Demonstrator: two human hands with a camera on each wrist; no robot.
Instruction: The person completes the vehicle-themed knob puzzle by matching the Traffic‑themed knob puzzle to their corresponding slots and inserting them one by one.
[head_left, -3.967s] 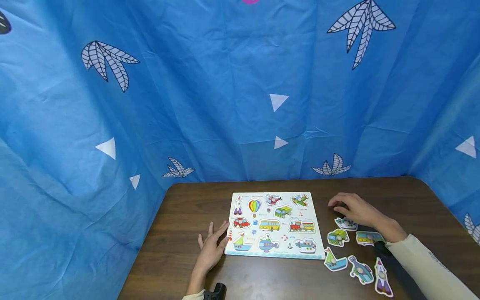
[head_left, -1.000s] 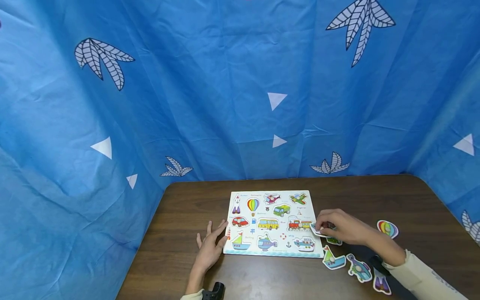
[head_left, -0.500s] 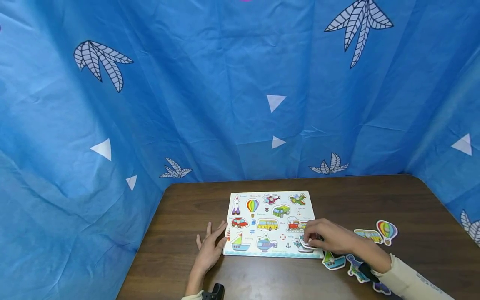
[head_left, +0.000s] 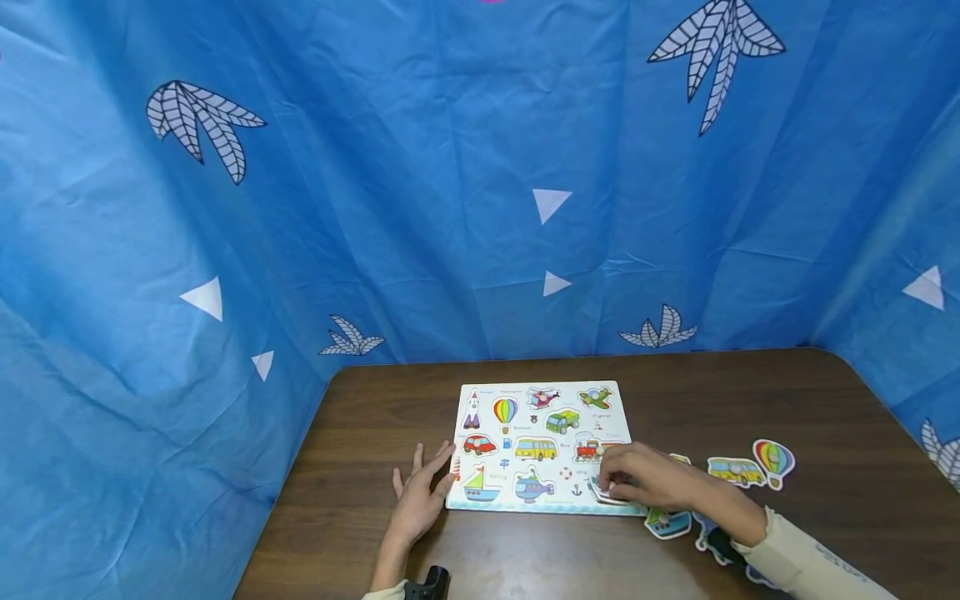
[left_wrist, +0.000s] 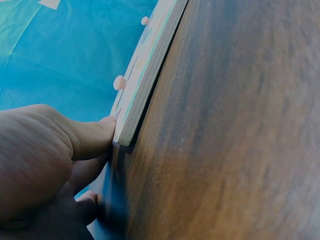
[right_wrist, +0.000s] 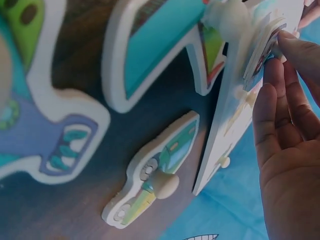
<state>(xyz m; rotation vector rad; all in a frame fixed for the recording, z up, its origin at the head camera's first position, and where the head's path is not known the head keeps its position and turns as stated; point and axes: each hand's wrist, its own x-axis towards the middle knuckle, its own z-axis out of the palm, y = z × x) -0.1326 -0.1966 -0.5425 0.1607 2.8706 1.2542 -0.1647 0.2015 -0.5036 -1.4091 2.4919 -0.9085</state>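
Note:
A white wooden puzzle board printed with vehicles lies on the brown table. Fingertips of my left hand rest at its left edge; in the left wrist view the thumb touches the board's near corner. At the board's lower right, my right hand pinches a ship puzzle piece over the printed ship. In the right wrist view the thumb and fingers meet at the knob of this ship piece, which overlaps the board's surface. The hand hides much of the piece in the head view.
Right of the board lie loose knobbed pieces: a bus, a hot-air balloon and a sailboat. A submarine piece is partly under the right forearm. A truck piece shows in the right wrist view. Blue curtain hangs behind.
My right hand took up the ship piece from the table, carried it left over the train, then down to the printed ship. The balloon and bus pieces came into view. The left hand stayed put.

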